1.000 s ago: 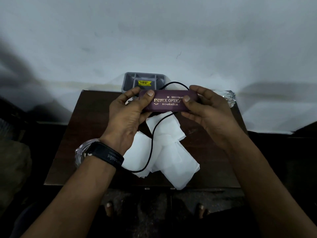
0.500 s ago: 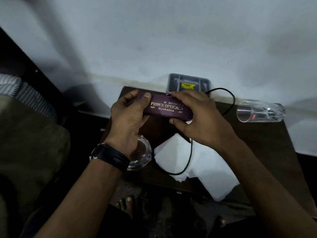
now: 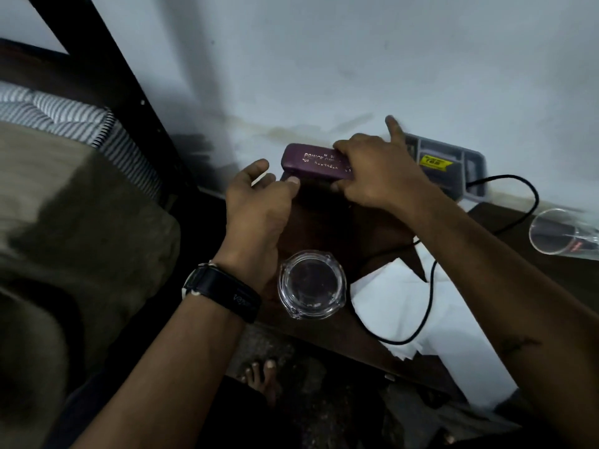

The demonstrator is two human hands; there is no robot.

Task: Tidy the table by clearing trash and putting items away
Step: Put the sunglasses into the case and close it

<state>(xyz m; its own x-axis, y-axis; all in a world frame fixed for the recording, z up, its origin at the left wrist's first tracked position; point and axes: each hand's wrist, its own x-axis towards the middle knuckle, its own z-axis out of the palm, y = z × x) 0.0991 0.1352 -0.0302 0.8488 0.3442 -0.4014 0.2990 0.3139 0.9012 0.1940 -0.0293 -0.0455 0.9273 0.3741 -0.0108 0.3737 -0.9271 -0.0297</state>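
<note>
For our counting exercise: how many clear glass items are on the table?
2. A glass ashtray stands at the table's near edge, beside the left wrist. A drinking glass lies on its side at the far right, partly cut off by the frame. More may lie outside the view.

Purple case [image 3: 311, 163], grey tray [image 3: 453, 163], striped mattress [image 3: 64, 118]

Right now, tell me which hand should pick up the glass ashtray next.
Left, probably. The left hand is open and holds nothing, and the glass ashtray sits just beside its wrist. The right hand is closed on the purple spectacle case at the table's far edge.
</note>
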